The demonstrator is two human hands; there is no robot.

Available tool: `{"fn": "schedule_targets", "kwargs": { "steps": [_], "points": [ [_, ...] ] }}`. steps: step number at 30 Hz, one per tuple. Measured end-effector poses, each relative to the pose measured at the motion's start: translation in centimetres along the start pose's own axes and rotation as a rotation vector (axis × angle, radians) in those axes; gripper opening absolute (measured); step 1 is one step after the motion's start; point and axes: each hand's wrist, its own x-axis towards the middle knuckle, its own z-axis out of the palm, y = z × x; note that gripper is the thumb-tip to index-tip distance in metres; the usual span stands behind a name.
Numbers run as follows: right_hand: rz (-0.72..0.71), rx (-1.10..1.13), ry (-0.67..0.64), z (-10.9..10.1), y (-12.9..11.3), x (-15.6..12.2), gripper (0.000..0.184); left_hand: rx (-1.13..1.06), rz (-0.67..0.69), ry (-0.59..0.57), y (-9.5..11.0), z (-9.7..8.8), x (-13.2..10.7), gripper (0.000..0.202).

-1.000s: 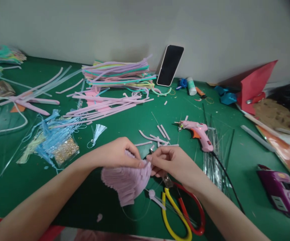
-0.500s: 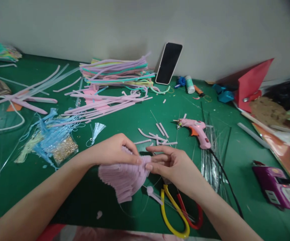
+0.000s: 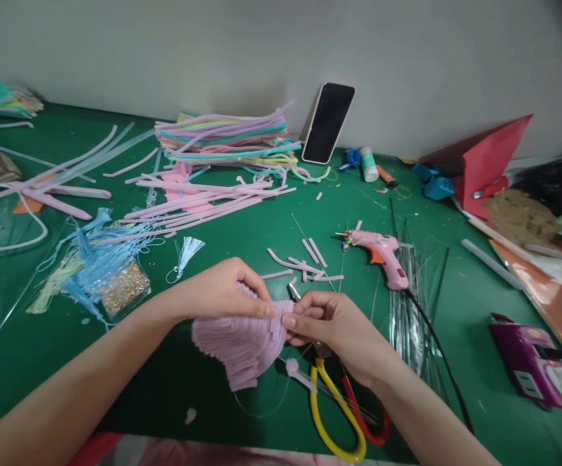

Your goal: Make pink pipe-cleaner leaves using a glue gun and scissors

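Observation:
A lilac piece built from rows of pipe cleaners (image 3: 242, 346) is held just above the table between both hands. My left hand (image 3: 230, 291) grips its upper edge, with the thumb lying across the rows. At the right end, my right hand (image 3: 324, 320) pinches the piece between thumb and fingers. Scissors with one yellow and one red handle (image 3: 337, 414) lie partly beneath my right hand, their metal tip showing beyond it. Beside the piece is a lilac strip with a round end (image 3: 294, 369), and a thin clear thread loops below.
Cut lilac bits (image 3: 310, 262) lie ahead of my hands. To their right rests a pink glue gun (image 3: 381, 252) with a black cord. Blue tassels (image 3: 99, 249), a bag of gold beads (image 3: 125, 288), bundled pipe cleaners (image 3: 223, 139), a propped phone (image 3: 329, 123) and a purple box (image 3: 538, 362) surround them.
My right fingers have curled in and closed on the piece's right end, uncovering the scissors' metal tip. My left hand has stayed almost still.

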Motion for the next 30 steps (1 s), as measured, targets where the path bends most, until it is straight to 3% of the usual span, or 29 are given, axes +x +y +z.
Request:
{"fn": "schedule_targets", "kwargs": {
  "steps": [7,30],
  "points": [
    [-0.025,-0.063,-0.03,-0.33,-0.41,-0.17,0.034,0.007,0.005,-0.007,0.07,-0.09,0.0,0.025],
    [-0.284,-0.229,0.174,0.22,-0.15,0.03,0.028,-0.052,0.018,0.037,0.14,-0.15,-0.09,0.022]
  ]
}}
